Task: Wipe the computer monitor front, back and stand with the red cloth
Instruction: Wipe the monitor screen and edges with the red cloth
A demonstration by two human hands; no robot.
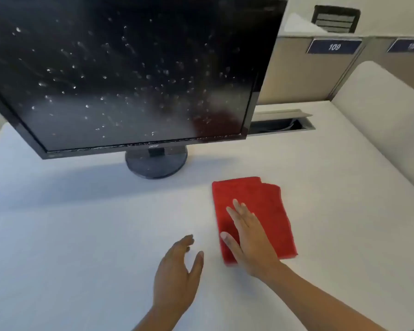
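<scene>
Nearest: left hand (177,275), over the white desk top (81,235), fingers loosely curved and apart, holding nothing; whether it touches the desk cannot be told.

Next: right hand (251,242), palm down, fingers straight, resting flat on the cloth without gripping it.

Red folded terry cloth (270,209): lies flat on the desk, right of and nearer than the monitor's base, apart from it; one far corner is stepped where the layers do not meet.

Black round monitor base (156,164): stands on the desk, flecked with pale spots.

Black flat-screen computer monitor (129,75): screen dark, covered in white specks and smears; a dull red reflection shows at its lower right corner.

Grey metal-framed cable recess (282,124): sunk in the desk behind the monitor's right edge, flap raised; a dark cable inside.

Farthest: beige partition with blue plate "109" (334,47); black chair back (335,19) beyond.
</scene>
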